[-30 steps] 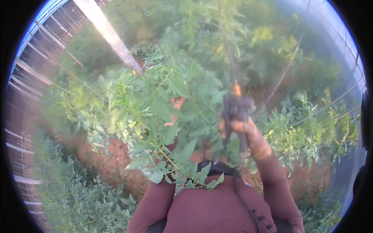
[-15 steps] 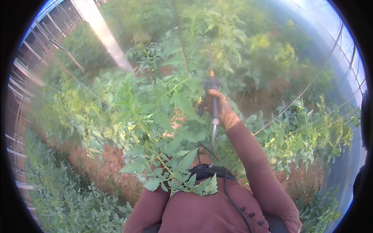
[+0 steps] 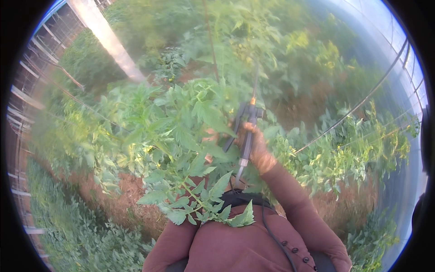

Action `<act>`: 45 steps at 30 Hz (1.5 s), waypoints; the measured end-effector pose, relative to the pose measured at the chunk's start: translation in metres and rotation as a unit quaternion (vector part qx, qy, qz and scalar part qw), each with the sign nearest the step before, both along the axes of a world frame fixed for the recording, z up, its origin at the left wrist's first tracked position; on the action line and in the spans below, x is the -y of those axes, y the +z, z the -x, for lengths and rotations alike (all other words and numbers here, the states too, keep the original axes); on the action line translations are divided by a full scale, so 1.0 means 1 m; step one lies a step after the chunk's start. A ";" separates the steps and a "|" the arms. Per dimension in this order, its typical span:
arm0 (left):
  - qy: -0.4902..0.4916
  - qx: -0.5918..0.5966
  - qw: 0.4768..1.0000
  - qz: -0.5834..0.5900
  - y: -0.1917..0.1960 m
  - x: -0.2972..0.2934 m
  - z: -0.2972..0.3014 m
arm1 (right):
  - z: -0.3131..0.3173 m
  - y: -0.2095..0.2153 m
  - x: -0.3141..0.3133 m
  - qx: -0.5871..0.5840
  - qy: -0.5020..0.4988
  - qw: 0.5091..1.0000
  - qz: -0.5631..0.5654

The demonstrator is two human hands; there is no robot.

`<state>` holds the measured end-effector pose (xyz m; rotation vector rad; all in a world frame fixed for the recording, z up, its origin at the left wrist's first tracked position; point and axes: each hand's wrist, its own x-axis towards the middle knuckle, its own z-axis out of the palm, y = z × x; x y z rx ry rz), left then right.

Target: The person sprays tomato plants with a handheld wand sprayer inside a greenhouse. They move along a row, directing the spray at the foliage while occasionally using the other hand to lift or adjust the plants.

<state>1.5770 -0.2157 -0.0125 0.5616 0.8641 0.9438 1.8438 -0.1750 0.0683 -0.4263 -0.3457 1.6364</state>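
Observation:
My right hand is closed around the dark grip of a spray gun. The gun has a black lever on its left side, an orange fitting and a thin lance pointing away from me, its top leaning slightly right. At its near end, a metal connector leads to a pale tube running toward my waist. Left of the gun, tomato leaves cover most of my left hand; only patches of it show, and its grip is hidden. A leafy tomato shoot hangs in front of my chest.
Tomato plants grow on both sides over brown soil. A pale post stands at the far left. A dark cable slants up along the right, near the plastic wall. Haze blurs the far plants.
My right hand has drawn the spray gun closer to me, and its lance has tipped to the right. Less of my left hand shows through the leaves. The view has shifted slightly.

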 end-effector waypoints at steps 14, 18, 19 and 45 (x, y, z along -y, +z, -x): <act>-0.093 0.017 0.995 -0.040 0.004 0.014 -0.022 | -0.021 0.036 0.118 0.169 -0.038 0.984 -0.045; -0.103 -0.010 0.994 -0.045 0.004 0.050 -0.021 | -0.026 0.041 0.161 0.197 -0.023 0.977 -0.084; -0.112 -0.030 0.992 -0.046 0.003 0.059 -0.015 | -0.028 0.042 0.171 0.212 -0.040 0.976 -0.039; 0.067 -0.458 0.749 -0.473 -0.008 0.096 0.146 | 0.064 0.088 0.335 0.270 -0.052 0.952 -0.133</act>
